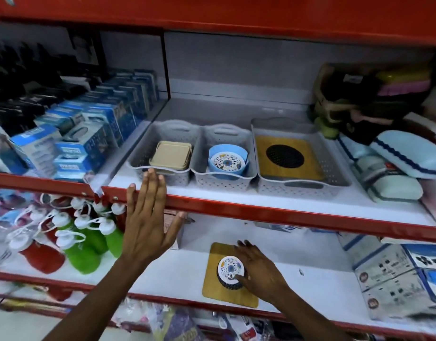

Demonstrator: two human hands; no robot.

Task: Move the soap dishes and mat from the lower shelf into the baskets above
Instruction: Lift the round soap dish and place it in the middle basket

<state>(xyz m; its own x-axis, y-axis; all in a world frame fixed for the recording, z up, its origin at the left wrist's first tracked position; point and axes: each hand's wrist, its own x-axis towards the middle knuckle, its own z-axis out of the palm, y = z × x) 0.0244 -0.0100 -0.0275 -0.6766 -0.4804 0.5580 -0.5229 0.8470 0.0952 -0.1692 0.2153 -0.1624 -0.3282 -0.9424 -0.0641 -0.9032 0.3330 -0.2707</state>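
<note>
While the red-edged metal shelving fills the whole scene, three pale grey perforated plastic baskets sit side by side on its upper shelf: the wide right one holds a tan wooden mat with a black round centre, the middle one a blue round soap dish with a floral lid, the left one a beige square soap dish. On the lower white shelf, nearer and below, lies a second tan wooden mat, and on its middle stands a small dark ribbed round soap dish with a floral white top. The right hand curls around this dish from the right, fingers touching its side; a firm grip cannot be confirmed. The left hand is spread flat and empty against the shelf's red front lip. A loose hold could let the dish slip or drag the mat off the near edge.
</note>
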